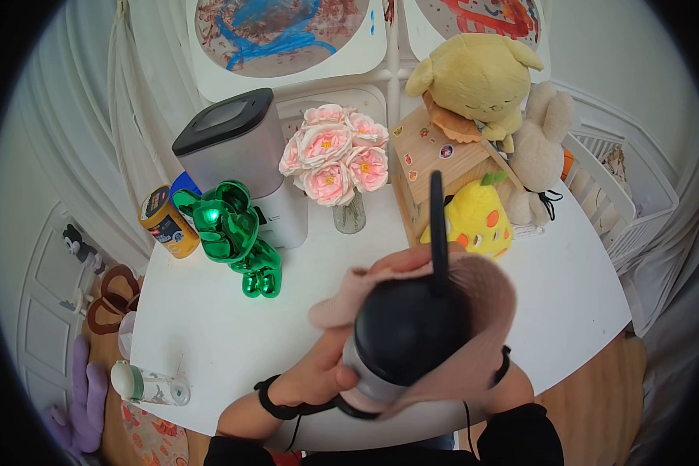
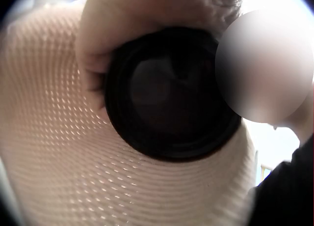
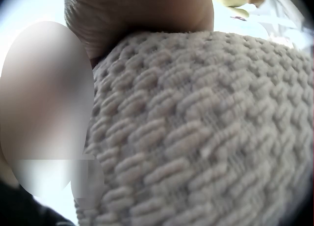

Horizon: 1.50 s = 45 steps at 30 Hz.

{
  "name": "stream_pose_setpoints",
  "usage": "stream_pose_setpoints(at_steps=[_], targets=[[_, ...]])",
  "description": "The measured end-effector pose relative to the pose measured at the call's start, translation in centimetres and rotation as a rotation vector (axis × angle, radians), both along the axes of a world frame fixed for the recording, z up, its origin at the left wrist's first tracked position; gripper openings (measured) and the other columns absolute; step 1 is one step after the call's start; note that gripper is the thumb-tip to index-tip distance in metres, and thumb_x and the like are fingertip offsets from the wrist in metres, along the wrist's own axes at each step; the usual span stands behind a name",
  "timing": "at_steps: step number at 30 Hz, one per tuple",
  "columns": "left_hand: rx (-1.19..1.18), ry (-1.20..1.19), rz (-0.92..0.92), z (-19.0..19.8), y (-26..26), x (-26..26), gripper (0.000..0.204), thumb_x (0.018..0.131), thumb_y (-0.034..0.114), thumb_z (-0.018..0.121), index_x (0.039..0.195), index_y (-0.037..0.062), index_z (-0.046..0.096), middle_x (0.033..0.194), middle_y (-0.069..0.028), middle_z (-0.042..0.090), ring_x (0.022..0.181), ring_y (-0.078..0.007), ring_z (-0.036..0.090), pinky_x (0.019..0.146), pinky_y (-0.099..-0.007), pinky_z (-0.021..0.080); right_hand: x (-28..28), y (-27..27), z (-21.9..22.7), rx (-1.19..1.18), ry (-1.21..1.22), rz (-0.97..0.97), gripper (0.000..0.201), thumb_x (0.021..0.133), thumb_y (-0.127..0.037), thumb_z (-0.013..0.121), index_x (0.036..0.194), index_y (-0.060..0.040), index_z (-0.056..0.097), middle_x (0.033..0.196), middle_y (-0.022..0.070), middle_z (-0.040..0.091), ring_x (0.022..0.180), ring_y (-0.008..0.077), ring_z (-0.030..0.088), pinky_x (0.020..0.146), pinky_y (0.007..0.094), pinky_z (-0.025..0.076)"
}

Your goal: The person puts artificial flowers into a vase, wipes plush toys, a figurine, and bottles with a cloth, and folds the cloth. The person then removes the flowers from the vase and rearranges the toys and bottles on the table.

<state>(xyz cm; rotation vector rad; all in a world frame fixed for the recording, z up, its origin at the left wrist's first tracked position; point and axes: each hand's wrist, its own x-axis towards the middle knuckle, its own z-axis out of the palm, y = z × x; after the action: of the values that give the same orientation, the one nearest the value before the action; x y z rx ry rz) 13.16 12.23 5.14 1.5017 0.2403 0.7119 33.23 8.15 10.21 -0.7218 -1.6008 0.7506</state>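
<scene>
Over the near edge of the white table (image 1: 575, 287) I hold a bottle with a black lid (image 1: 410, 330) and an upright black strap (image 1: 438, 225). A pinkish knitted cover (image 1: 485, 307) wraps around its far and right sides. My left hand (image 1: 318, 374) grips the bottle's grey body from the left. In the left wrist view its fingers (image 2: 95, 54) curl round the bottle's black round end (image 2: 171, 93), with the knit (image 2: 73, 157) below. My right hand (image 3: 142, 14) grips the knitted cover (image 3: 206, 127) from above; in the head view the cover hides most of it.
A shiny green figure (image 1: 234, 231), a grey-and-white appliance (image 1: 245, 159), a yellow can (image 1: 165, 221) and a vase of pink flowers (image 1: 335, 155) stand at the back left. A wooden house (image 1: 443, 159) with plush toys (image 1: 481, 78) fills the back right. A small clear bottle (image 1: 149, 385) lies near the left edge.
</scene>
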Motion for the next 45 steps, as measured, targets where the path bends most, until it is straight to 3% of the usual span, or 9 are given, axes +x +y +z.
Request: stream_pose_setpoints(at_steps=[4,22,26,27,30,31,35,40,45], targets=[[-0.225,0.080,-0.004,-1.1,-0.7,-1.4,0.098,0.090,0.070,0.055,0.148,-0.0052,0.033,0.144,-0.0158,0.050,0.135,-0.0241,0.046,0.114,-0.0395,0.032,0.3,0.0,-0.4,-0.320,0.508,0.584,0.073,0.056,-0.035,0.088,0.114,0.0042,0.067,0.121,0.0172,0.062,0.113,0.0293,0.063,0.098,0.0418,0.049],[-0.267,0.047,-0.140,0.3,-0.4,-0.3,0.092,0.074,0.036,0.087,0.144,-0.0008,0.041,0.136,-0.0118,0.057,0.124,-0.0231,0.056,0.106,-0.0368,0.041,-0.1,-0.1,0.7,-0.266,0.513,0.252,0.089,0.057,-0.065,0.089,0.112,-0.0032,0.054,0.113,0.0171,0.061,0.108,0.0266,0.061,0.094,0.0370,0.050],[-0.228,0.033,-0.032,-0.9,-0.1,-0.5,0.084,0.078,0.036,0.084,0.142,-0.0012,0.044,0.133,-0.0110,0.059,0.122,-0.0216,0.056,0.105,-0.0356,0.042,-0.5,1.0,-1.3,-0.300,0.704,0.454,0.041,0.091,-0.034,0.072,0.109,-0.0028,0.052,0.109,0.0177,0.062,0.101,0.0269,0.062,0.092,0.0371,0.051],[-0.219,0.031,-0.006,-1.2,-0.1,-0.5,0.082,0.079,0.036,0.083,0.141,-0.0013,0.045,0.132,-0.0108,0.059,0.121,-0.0212,0.056,0.105,-0.0353,0.042,-0.5,0.6,-0.3,-0.501,0.393,0.185,0.098,0.048,-0.048,0.093,0.123,0.0019,0.055,0.127,0.0163,0.058,0.118,0.0230,0.059,0.100,0.0371,0.050],[-0.184,0.033,0.069,-1.7,0.3,-0.7,0.076,0.081,0.036,0.081,0.139,-0.0016,0.047,0.130,-0.0102,0.060,0.120,-0.0200,0.057,0.104,-0.0345,0.042,0.0,0.6,-0.5,-0.302,0.254,0.210,0.103,0.045,-0.043,0.095,0.127,0.0016,0.053,0.132,0.0163,0.054,0.119,0.0236,0.057,0.102,0.0372,0.047],[-0.171,0.034,0.094,-1.8,0.4,-0.8,0.075,0.082,0.036,0.080,0.138,-0.0017,0.048,0.129,-0.0099,0.060,0.119,-0.0196,0.057,0.104,-0.0342,0.042,-0.7,0.2,0.2,-0.355,0.593,0.363,0.047,0.086,-0.018,0.071,0.124,0.0024,0.051,0.114,0.0156,0.066,0.106,0.0215,0.064,0.095,0.0317,0.052],[-0.117,0.033,0.187,-1.9,0.8,-1.0,0.068,0.086,0.035,0.078,0.135,-0.0022,0.051,0.126,-0.0091,0.062,0.116,-0.0181,0.058,0.102,-0.0330,0.043,0.4,0.3,0.2,-0.190,0.355,0.157,0.104,0.047,-0.031,0.096,0.131,0.0034,0.046,0.117,0.0142,0.064,0.108,0.0197,0.063,0.096,0.0320,0.050],[0.438,-0.041,0.559,1.6,1.0,-0.4,0.079,0.090,0.055,0.066,0.137,-0.0028,0.042,0.120,-0.0130,0.057,0.115,-0.0215,0.055,0.100,-0.0370,0.042,-0.4,-0.7,0.3,0.013,0.150,-0.127,0.091,0.063,-0.020,0.092,0.138,-0.0016,0.043,0.128,0.0128,0.057,0.116,0.0244,0.058,0.100,0.0389,0.046],[-0.086,-0.117,0.299,2.5,-1.3,0.6,0.120,0.075,0.084,0.059,0.151,0.0007,0.019,0.146,-0.0144,0.033,0.137,-0.0260,0.038,0.116,-0.0409,0.029,-2.5,0.8,-1.4,0.339,-0.243,-0.145,0.096,0.064,-0.025,0.092,0.141,-0.0012,0.041,0.130,0.0192,0.055,0.111,0.0327,0.060,0.094,0.0375,0.048]])
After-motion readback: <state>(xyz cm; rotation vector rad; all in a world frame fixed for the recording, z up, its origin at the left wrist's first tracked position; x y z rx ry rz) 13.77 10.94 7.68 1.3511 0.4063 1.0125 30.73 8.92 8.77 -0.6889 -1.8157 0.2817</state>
